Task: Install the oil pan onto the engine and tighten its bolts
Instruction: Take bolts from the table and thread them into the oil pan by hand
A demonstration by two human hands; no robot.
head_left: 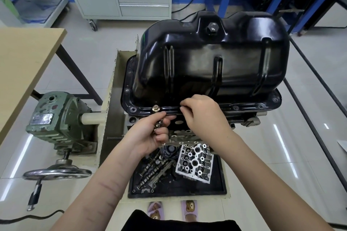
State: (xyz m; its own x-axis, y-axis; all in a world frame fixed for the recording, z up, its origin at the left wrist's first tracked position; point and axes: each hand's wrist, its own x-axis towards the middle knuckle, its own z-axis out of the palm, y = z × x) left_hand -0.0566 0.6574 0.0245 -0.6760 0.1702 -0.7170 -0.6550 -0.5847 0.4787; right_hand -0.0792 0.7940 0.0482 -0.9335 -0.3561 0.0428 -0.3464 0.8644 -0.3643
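Your right hand (203,116) is pinching something small, too hidden to identify, at the near flange of the oil pan (210,62), while your left hand (150,135) is gripping a cluster of bolts (158,124) just below. The pan is sitting upturned on the engine (247,120), one bolt (155,108) standing in its flange; a parts tray (219,184) is lying beneath.

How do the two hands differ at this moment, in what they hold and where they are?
The left hand sits lower, in front of the engine, gripping several spare bolts; the right hand is higher, at the oil pan flange, its fingertips pinching something too small to identify. Both are curled and work the near flange edge, beside the seated bolt.
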